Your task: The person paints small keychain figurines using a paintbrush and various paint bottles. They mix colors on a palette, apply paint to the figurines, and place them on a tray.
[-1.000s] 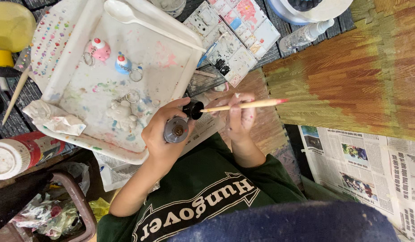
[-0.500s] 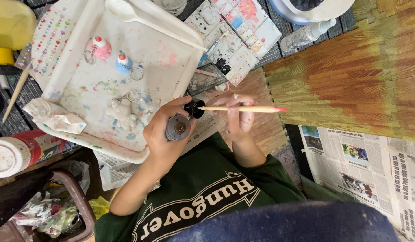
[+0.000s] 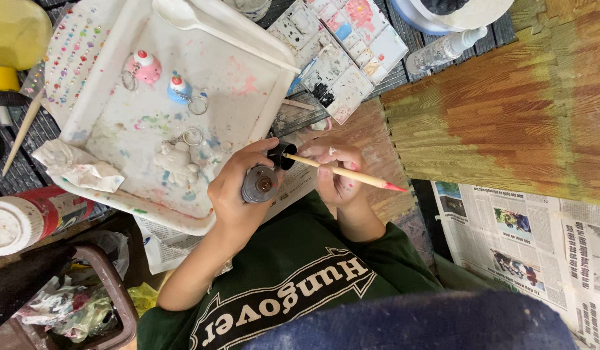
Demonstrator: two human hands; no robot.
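My left hand point(image 3: 234, 194) is closed around a small grey round piece point(image 3: 259, 184) with a black part point(image 3: 282, 155) at its top, held just off the near corner of the white tray point(image 3: 248, 97). My right hand point(image 3: 337, 174) pinches a thin wooden brush point(image 3: 342, 173). The brush head meets the black part, and the handle's red end point(image 3: 397, 188) points right and slightly down. Both hands hover close together above my green shirt.
In the paint-stained tray lie a pink charm point(image 3: 144, 67), a blue charm point(image 3: 178, 89), a white bear charm point(image 3: 175, 162) and crumpled tissue point(image 3: 79, 170). A paint palette point(image 3: 342, 55) and spray bottle point(image 3: 442, 48) sit behind. A red-and-white can point(image 3: 24, 217) stands left; newspaper point(image 3: 527, 240) lies right.
The red end of the brush handle has swung downward, from pointing slightly up and right to slightly down and right. My left hand still holds the grey piece in about the same place.
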